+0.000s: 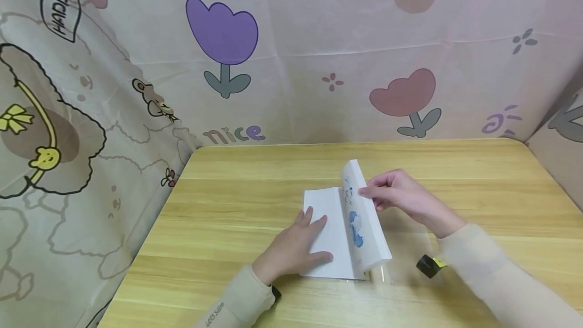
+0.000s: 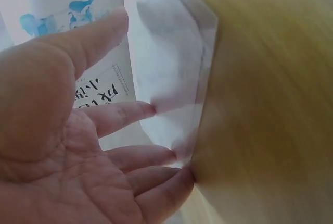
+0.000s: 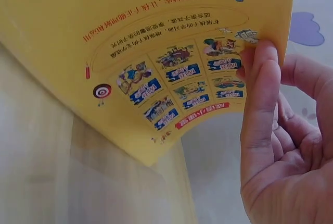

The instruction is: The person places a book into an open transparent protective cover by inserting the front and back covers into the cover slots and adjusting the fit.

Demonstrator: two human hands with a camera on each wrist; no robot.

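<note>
An open book (image 1: 325, 232) lies on the wooden table, its left side flat and its right-hand pages (image 1: 364, 227) standing up at a slant. My left hand (image 1: 298, 244) rests on the flat white page with its fingers spread. In the left wrist view, the fingertips of my left hand (image 2: 99, 130) touch the white page, and a page with blue pictures and black characters (image 2: 67, 21) rises behind. My right hand (image 1: 396, 194) pinches the raised part at its outer edge. In the right wrist view, the thumb and fingers of my right hand (image 3: 281, 114) hold the yellow back cover (image 3: 104, 21).
A thin see-through sheet (image 1: 410, 254) lies on the table (image 1: 237, 181) to the right of the book. Close to my right sleeve is a small black and yellow item (image 1: 429, 266). A printed cloth (image 1: 300, 24) hangs behind the table and along its left side.
</note>
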